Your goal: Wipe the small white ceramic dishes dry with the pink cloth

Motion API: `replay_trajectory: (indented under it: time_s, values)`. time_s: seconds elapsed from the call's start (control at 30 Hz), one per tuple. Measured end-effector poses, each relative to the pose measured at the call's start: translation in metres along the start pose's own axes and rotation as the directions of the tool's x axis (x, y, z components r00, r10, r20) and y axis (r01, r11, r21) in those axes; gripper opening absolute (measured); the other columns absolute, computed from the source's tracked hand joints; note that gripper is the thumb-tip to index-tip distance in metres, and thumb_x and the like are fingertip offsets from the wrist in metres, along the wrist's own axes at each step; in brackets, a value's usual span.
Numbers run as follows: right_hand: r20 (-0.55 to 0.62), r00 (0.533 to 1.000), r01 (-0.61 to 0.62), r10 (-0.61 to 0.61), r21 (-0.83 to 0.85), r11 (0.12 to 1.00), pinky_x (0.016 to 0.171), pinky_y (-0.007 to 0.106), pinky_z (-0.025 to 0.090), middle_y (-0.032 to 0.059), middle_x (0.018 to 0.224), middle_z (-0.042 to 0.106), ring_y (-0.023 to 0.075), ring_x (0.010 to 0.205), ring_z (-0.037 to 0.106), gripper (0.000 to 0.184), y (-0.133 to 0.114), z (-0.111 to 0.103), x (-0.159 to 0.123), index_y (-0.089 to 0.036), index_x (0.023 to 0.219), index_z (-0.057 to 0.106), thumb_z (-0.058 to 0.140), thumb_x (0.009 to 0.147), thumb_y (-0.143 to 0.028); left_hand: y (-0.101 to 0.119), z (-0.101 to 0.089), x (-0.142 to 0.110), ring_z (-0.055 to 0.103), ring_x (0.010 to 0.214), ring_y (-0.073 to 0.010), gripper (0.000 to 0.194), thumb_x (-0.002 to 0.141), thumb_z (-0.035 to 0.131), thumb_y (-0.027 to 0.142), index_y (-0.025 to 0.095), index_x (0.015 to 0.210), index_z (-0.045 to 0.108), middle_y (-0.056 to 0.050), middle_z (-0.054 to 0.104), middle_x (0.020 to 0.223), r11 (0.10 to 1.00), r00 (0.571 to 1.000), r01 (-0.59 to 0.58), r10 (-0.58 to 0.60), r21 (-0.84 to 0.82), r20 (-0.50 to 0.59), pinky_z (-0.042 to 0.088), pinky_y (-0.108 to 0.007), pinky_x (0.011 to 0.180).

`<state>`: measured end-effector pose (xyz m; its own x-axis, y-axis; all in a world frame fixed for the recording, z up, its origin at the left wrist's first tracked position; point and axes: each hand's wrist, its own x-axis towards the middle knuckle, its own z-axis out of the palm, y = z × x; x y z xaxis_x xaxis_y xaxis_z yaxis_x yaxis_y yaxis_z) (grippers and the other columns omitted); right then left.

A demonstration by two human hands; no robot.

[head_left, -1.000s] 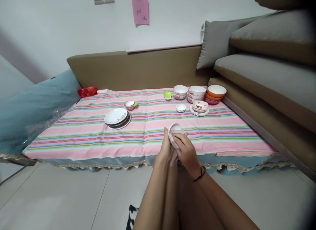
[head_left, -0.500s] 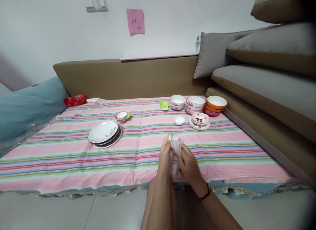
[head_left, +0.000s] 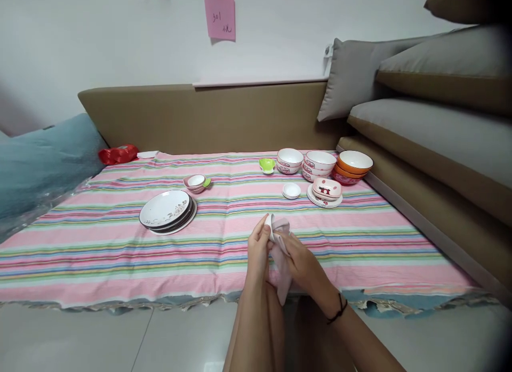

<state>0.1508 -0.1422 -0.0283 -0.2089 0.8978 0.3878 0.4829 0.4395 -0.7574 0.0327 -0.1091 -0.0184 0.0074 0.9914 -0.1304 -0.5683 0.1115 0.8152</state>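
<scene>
My left hand (head_left: pixel 258 241) is closed round a small white bowl (head_left: pixel 269 226), which is tipped on its side with its opening toward the right. In my right hand (head_left: pixel 296 257) is a pale pinkish-grey cloth (head_left: pixel 283 273), bunched at the fingers and pressed into the bowl; its loose end hangs down over my leg. Both hands are above the near part of the striped cloth (head_left: pixel 172 265). Just beyond them sits a short stack of small white dishes (head_left: pixel 291 190). Part of the bowl is hidden by my fingers and the cloth.
Stacked plates (head_left: pixel 166 209) and small nested bowls (head_left: pixel 196 182) stand on the left. At the back right are white bowls (head_left: pixel 290 158), orange-rimmed bowls (head_left: pixel 354 161), a green dish (head_left: pixel 267 165) and a patterned rectangular bowl (head_left: pixel 327 187) on plates. Piled cushions (head_left: pixel 436 121) border the right side.
The bowl has been turned further onto its side and moved slightly left. The cloth now hangs lower, and my right hand has shifted left with it. The view has tilted a little downward.
</scene>
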Motion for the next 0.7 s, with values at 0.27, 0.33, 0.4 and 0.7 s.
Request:
replay_trajectory:
  time_s: [0.27,0.33,0.4,0.7]
  values:
    - [0.057,0.998,0.028,-0.032,0.068,0.997,0.084,0.036,0.055,0.0089,0.11,0.07,0.0229,0.1,0.066,0.034,-0.012,0.001,0.003,-0.016,0.118,0.06,0.036,0.094,-0.02,0.007,-0.005,-0.004,0.065,0.084,-0.0177,0.05,0.075,0.069,0.049,0.013,0.111,0.066,-0.011,0.07,0.104,0.988,0.998,0.05,-0.043,-0.145,0.047,0.051,-0.025,0.069]
    - [0.066,0.992,0.116,-0.11,-0.084,0.99,0.098,0.045,0.048,0.0117,0.123,0.064,0.0263,0.116,0.058,0.038,-0.008,0.004,0.004,-0.016,0.124,0.057,0.04,0.09,-0.016,0.006,-0.007,-0.004,0.066,0.078,-0.0173,0.049,0.074,0.069,0.051,0.012,0.102,0.068,-0.011,0.071,0.095,0.984,0.997,0.078,-0.077,-0.161,0.008,0.051,-0.025,0.067]
    - [0.066,0.977,0.211,-0.201,-0.29,0.934,0.106,0.052,0.039,0.0144,0.132,0.056,0.0282,0.127,0.049,0.045,0.0,0.007,0.006,-0.014,0.13,0.053,0.041,0.087,-0.012,0.005,-0.009,-0.003,0.065,0.071,-0.0165,0.048,0.072,0.069,0.054,0.011,0.093,0.069,-0.009,0.071,0.084,0.986,0.994,0.097,-0.103,-0.134,-0.038,0.05,-0.025,0.064]
    - [-0.152,0.977,0.116,-0.151,-0.214,0.97,0.076,0.037,0.053,0.0067,0.079,0.067,0.0209,0.077,0.063,0.018,-0.007,0.003,0.016,-0.019,0.082,0.06,0.045,0.089,-0.018,0.016,-0.023,-0.008,0.061,0.106,-0.0254,0.049,0.074,0.072,0.041,0.02,0.117,0.065,-0.01,0.066,0.118,0.996,0.979,0.076,-0.083,0.048,0.186,0.046,-0.035,0.091]
